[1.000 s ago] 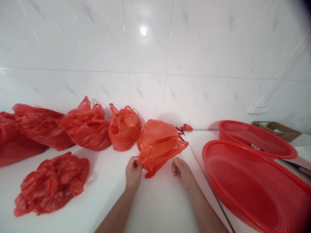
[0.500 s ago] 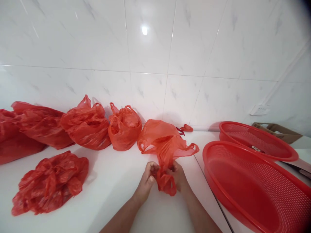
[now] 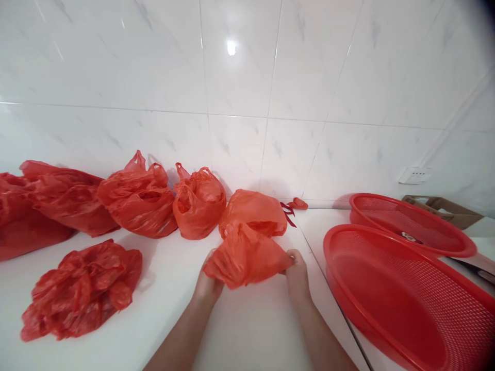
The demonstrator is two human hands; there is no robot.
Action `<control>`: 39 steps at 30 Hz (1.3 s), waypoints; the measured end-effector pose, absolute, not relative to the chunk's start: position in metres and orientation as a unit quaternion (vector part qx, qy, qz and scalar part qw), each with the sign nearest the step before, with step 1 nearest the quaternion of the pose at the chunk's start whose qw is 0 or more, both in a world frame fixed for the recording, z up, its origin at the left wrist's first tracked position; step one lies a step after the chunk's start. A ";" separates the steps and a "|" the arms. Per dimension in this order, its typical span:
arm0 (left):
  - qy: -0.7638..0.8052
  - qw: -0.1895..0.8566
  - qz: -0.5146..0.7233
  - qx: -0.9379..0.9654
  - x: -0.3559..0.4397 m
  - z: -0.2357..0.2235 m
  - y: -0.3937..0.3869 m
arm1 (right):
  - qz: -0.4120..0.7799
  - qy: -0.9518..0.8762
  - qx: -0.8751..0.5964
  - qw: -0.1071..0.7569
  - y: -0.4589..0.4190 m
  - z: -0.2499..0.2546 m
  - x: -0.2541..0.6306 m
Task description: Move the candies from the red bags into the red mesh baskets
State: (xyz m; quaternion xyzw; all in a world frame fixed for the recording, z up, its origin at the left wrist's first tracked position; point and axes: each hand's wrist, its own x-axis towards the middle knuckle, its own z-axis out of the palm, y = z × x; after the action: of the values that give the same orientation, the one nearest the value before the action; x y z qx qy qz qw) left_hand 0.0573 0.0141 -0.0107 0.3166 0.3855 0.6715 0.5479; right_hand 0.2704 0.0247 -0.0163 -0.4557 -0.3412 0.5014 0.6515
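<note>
A thin red plastic bag [image 3: 247, 257] is spread between my two hands just above the white tabletop. My left hand [image 3: 209, 283] grips its left side, with the fingertips partly hidden behind the plastic. On the right edge, my right hand [image 3: 297, 273] pinches the bag between thumb and fingers. Directly behind lies a puffed red bag part [image 3: 255, 206]; whether it joins the piece I hold, I cannot tell. To my left is a crumpled heap of red plastic bags [image 3: 85, 288].
Along the tiled wall stand several filled red bags, the nearest a round one [image 3: 199, 206]. Dark red ribbon [image 3: 289, 214] lies by the wall. At right are a large red plastic basket [image 3: 386, 293], a second basket [image 3: 410, 221] behind it and a cardboard box [image 3: 460, 216].
My hands have moved apart, left hand leftward and right hand slightly right and up. The bunched plastic between them is now spread wide, and the handle at right no longer sticks out.
</note>
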 end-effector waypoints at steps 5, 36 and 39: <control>0.423 0.521 0.699 0.247 0.037 -0.010 0.023 | 0.603 -0.185 -0.390 0.671 0.032 -0.008 0.295; 0.524 0.451 0.642 0.331 0.058 -0.004 0.004 | 0.107 -0.511 -0.532 0.667 -0.003 0.022 0.276; 0.521 0.462 0.642 0.320 0.060 -0.007 0.004 | -0.001 -0.627 -0.449 0.637 -0.019 0.024 0.255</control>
State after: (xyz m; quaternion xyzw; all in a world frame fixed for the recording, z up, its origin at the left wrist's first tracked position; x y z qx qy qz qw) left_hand 0.0604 0.0044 -0.0073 0.3204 0.5210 0.6420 0.4623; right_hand 0.2549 -0.0188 0.0240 -0.4490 -0.6269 -0.0014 0.6367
